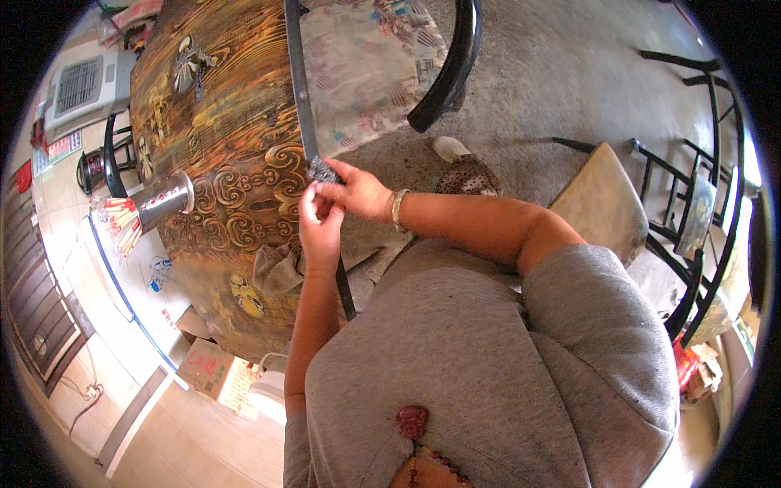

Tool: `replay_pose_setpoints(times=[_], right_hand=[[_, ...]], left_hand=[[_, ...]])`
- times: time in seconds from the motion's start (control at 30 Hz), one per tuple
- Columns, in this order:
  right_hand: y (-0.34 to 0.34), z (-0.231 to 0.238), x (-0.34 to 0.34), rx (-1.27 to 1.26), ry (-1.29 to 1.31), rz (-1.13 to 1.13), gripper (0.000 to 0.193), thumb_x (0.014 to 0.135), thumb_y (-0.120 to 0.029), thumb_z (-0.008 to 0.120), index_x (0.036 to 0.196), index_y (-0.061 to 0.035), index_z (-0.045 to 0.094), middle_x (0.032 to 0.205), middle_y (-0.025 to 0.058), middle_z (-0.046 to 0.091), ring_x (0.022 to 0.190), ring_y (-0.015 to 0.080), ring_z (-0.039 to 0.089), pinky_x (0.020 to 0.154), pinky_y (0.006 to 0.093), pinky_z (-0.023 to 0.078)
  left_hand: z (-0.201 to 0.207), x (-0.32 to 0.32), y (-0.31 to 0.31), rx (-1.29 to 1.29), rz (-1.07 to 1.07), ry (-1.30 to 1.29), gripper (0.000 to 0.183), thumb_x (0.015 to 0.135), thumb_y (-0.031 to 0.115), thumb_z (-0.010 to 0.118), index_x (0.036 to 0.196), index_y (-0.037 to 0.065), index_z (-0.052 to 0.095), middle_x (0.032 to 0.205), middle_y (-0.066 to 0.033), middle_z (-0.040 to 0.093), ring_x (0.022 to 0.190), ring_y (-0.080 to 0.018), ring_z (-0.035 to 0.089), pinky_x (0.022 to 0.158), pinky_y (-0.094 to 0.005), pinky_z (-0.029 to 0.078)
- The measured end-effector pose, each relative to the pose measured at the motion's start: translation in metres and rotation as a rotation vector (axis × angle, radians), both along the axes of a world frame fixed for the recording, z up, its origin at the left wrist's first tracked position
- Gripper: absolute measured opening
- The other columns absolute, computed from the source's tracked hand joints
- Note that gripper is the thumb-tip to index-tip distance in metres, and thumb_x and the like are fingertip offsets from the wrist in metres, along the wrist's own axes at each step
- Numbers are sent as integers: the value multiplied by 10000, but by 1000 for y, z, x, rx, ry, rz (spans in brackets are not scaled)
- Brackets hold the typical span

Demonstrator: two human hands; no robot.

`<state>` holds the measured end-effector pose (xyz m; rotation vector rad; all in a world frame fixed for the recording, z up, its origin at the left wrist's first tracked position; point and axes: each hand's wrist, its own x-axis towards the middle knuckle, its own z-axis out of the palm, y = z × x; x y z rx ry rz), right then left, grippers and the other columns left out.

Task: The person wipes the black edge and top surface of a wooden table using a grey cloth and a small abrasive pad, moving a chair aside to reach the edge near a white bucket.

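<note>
My right hand (358, 193) grips a dark silvery tuft that looks like a steel wool scrubber (322, 170). The scrubber is at the metal edge strip (301, 89) of a brown wooden table. Just below it, my left hand (320, 226) is curled, thumb and fingers close together, its fingertips touching or right beside my right thumb. Whatever those left fingers pinch, if anything, is hidden. Under both hands lies the carved scroll band (244, 195) of the tabletop. A grey-brown cloth (278, 270) rests on the table left of my left forearm.
A shiny metal cup (167, 201) of chopsticks lies sideways in view at the table's left. Beyond the strip is a patterned cover (358, 73) and a black curved chair part (455, 65). A stool (602, 203) and black chair frames (708, 195) stand right. Cardboard box (207, 368) lower left.
</note>
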<state>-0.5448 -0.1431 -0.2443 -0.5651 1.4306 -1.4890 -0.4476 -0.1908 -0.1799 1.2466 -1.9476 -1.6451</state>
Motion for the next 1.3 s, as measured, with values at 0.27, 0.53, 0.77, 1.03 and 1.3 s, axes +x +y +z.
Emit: replay_pose_setpoints(times=[0.27,0.53,0.77,1.03,1.3], right_hand=[[-35,-7,-11,151,-71,-330,463,829,-277,564,1155,9,405,1000,256,567,965,378,543,831,396,423],[-42,4,2,180,188,-330,442,822,-231,566,1150,-4,374,882,240,586,844,396,561,721,416,445],[-64,4,-26,282,203,-336,358,819,-244,567,1055,-17,422,831,228,588,805,383,572,682,430,439],[-63,-2,-40,222,131,-342,300,791,-243,591,941,-10,478,883,229,578,869,401,546,737,435,431],[-30,12,-19,326,181,18,381,795,-345,544,999,-36,451,887,226,590,854,388,564,734,457,441]], left_hand=[[1,7,-48,-533,101,-406,236,873,235,523,953,18,572,780,-63,572,659,-159,508,635,-266,423],[-30,32,-44,-1000,-118,-557,188,874,221,491,872,40,542,819,-105,562,742,-313,533,646,-385,426],[-37,40,-44,-1092,-132,-556,136,864,188,513,904,58,527,798,-96,553,727,-298,534,628,-390,422],[-31,33,-39,-1006,-106,-582,154,866,189,492,880,42,536,830,-121,560,778,-321,531,667,-404,417],[-32,32,-41,-985,-74,-636,178,873,214,484,874,48,548,818,-109,563,756,-313,537,659,-400,420]])
